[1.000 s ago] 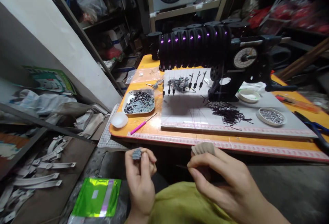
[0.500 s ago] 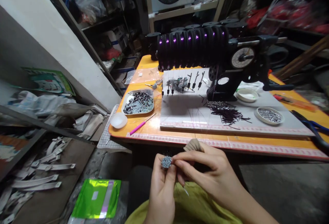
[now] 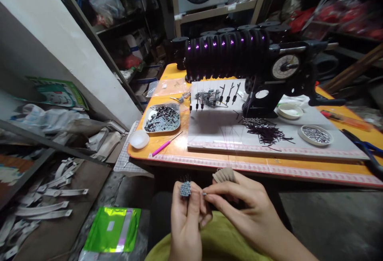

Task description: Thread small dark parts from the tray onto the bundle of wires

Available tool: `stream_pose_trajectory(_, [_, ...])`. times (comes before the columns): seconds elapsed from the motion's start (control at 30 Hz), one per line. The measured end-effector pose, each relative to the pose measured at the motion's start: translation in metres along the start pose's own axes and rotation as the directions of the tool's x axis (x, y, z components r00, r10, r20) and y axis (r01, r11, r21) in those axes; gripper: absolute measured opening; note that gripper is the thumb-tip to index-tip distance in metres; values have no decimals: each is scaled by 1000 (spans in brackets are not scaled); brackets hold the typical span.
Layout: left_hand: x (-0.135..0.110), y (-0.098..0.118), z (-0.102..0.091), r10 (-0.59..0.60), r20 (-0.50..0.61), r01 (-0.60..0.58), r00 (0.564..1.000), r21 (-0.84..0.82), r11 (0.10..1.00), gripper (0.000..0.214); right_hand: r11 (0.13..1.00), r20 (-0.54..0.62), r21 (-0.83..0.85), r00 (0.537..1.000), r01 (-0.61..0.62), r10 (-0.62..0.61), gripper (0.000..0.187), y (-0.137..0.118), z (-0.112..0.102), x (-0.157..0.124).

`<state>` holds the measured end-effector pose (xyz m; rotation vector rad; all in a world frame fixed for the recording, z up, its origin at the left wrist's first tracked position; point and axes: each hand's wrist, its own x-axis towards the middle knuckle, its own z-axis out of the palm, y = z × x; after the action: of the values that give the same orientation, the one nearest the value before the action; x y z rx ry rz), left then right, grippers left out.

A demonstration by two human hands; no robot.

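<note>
Low in the picture, over my lap, my left hand (image 3: 186, 217) is closed round a small bundle of grey pins (image 3: 185, 188) whose tips stick up above my fingers. My right hand (image 3: 239, 205) pinches one tiny grey piece (image 3: 204, 193) between thumb and forefinger, right beside the bundle. The forefinger of that hand wears a beige finger cot (image 3: 224, 175). Both hands sit just in front of the edge of the orange table (image 3: 263, 171).
On the table stand a black winding machine with a dial (image 3: 254, 59), a white board (image 3: 215, 131), a tray of grey parts (image 3: 162, 119), a white lid (image 3: 139, 139), a pink-handled tool (image 3: 166, 144), black strips (image 3: 266, 131) and a dish (image 3: 315, 135). A green packet (image 3: 112, 230) lies on the floor at left.
My left hand moved right with the bundle to meet my right hand. The right hand drew in from the right and now pinches a single piece next to the bundle.
</note>
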<state>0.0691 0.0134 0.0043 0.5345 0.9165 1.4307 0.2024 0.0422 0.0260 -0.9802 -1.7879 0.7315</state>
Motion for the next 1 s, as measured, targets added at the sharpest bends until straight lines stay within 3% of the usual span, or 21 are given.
stream_pose_trajectory(0.2, [2, 3, -1, 127, 17, -128, 992, 8, 992, 24, 989, 63, -149, 998, 23, -13, 11, 2, -5, -3])
stream_pose_trajectory(1.0, [0, 0, -1, 113, 83, -112, 990, -6, 994, 23, 977, 88, -200, 994, 80, -64, 12, 0, -6, 0])
